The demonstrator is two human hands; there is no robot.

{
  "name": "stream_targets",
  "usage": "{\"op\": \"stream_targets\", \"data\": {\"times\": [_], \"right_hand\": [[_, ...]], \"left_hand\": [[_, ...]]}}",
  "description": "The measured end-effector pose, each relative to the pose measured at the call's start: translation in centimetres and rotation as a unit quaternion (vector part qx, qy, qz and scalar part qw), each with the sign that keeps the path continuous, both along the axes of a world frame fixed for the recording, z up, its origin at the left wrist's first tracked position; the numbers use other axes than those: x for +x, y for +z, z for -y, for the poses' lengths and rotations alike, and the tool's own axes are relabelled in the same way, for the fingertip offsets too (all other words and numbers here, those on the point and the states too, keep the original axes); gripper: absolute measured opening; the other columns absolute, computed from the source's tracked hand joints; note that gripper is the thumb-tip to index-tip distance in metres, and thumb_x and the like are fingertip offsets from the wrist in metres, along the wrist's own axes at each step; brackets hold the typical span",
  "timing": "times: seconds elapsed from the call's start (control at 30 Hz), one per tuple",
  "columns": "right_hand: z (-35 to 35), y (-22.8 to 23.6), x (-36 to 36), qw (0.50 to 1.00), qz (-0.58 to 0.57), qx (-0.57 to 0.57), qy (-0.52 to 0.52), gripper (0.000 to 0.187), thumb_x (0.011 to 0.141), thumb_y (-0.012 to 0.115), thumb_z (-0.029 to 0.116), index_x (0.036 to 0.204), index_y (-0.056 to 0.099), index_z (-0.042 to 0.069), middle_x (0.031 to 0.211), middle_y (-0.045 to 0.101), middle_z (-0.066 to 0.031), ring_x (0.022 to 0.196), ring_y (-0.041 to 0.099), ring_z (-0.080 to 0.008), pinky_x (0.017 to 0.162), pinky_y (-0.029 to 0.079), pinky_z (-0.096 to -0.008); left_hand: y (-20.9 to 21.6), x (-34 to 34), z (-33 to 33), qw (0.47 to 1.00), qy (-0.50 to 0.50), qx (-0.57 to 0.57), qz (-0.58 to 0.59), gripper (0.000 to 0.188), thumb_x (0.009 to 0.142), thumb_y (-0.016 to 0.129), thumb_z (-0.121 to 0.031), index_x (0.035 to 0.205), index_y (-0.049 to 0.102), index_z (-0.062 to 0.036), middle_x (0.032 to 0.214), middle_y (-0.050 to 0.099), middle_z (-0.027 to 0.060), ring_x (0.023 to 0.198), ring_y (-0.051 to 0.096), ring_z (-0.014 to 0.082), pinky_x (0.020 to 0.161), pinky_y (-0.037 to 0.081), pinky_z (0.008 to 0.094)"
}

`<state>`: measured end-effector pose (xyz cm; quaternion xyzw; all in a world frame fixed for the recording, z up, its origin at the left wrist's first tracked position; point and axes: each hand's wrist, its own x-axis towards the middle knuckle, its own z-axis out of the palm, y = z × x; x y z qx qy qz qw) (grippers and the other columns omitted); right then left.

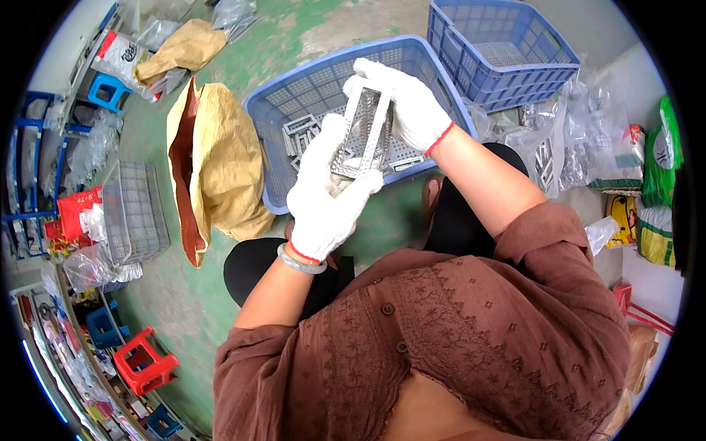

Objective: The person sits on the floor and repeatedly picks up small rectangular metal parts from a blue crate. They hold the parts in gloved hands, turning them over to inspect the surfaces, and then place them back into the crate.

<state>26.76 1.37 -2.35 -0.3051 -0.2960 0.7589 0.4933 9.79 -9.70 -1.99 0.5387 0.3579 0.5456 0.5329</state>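
Both of my hands wear white knitted gloves with red cuffs. Between them, above a blue plastic crate (276,97), is a long rectangular metal frame (380,125) with an open middle; it looks deep, perhaps several stacked together, but I cannot tell. My left hand (323,195) grips its near left end, thumb and fingers on either side. Around its far right end close the fingers of my right hand (412,106). Similar metal frames (300,136) lie in the crate below, partly hidden by my hands and the held piece.
Left of the crate stands an open yellow woven sack (228,162), with a grey basket (136,213) and a red stool (145,361) farther left. A second blue crate (507,77) stands at the far right. Clear plastic bags (577,140) with metal pieces lie at the right.
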Motion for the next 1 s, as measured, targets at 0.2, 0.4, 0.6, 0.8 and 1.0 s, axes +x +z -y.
{"op": "stream_targets", "data": {"times": [0.2,0.4,0.6,0.8,1.0], "right_hand": [[-0.3,-0.7,-0.5,1.0,-0.001,-0.008,-0.007,0.027,0.098,0.061,0.03,0.109,0.066,0.005,0.093,0.071,-0.0072,0.078,0.068,-0.0183,0.067,0.058,-0.0347],[0.2,-0.1,-0.9,1.0,0.005,-0.021,-0.012,0.023,0.098,0.061,0.03,0.097,0.069,0.008,0.081,0.065,0.0006,0.067,0.059,-0.0094,0.056,0.046,-0.0251],[0.7,0.6,-1.0,0.999,0.0,-0.018,-0.028,0.022,0.098,0.063,0.028,0.097,0.07,0.007,0.083,0.067,-0.0011,0.07,0.062,-0.0108,0.06,0.051,-0.0268],[0.8,0.8,-0.9,1.0,0.024,-0.015,0.004,0.024,0.096,0.066,0.029,0.091,0.068,0.006,0.08,0.067,-0.0016,0.069,0.062,-0.0114,0.064,0.052,-0.0276],[0.9,0.8,-0.8,0.999,0.038,-0.012,0.008,0.025,0.095,0.067,0.029,0.094,0.07,0.004,0.083,0.068,-0.0018,0.071,0.064,-0.0106,0.065,0.053,-0.0262]], "left_hand": [[-0.9,0.5,0.6,0.998,0.039,0.03,-0.045,0.075,0.078,0.075,0.011,0.145,0.04,0.0039,0.148,0.04,0.0167,0.128,0.052,0.0266,0.088,0.059,0.0336],[-1.2,0.6,0.9,0.992,0.051,0.063,-0.101,0.078,0.078,0.075,0.009,0.146,0.038,0.0044,0.148,0.04,0.0182,0.127,0.053,0.0273,0.092,0.057,0.0346],[-2.3,0.3,0.7,0.975,0.056,0.111,-0.186,0.084,0.077,0.075,0.013,0.148,0.032,0.0043,0.15,0.036,0.0204,0.127,0.051,0.0267,0.091,0.057,0.0333],[-2.9,1.1,1.4,0.979,0.071,0.093,-0.166,0.087,0.074,0.079,0.01,0.147,0.032,0.0056,0.15,0.036,0.0219,0.132,0.047,0.028,0.091,0.057,0.0331],[-3.0,1.3,1.5,0.967,0.086,0.132,-0.198,0.09,0.072,0.083,0.006,0.147,0.032,0.0079,0.149,0.038,0.0226,0.134,0.045,0.0299,0.097,0.055,0.0349]]}}
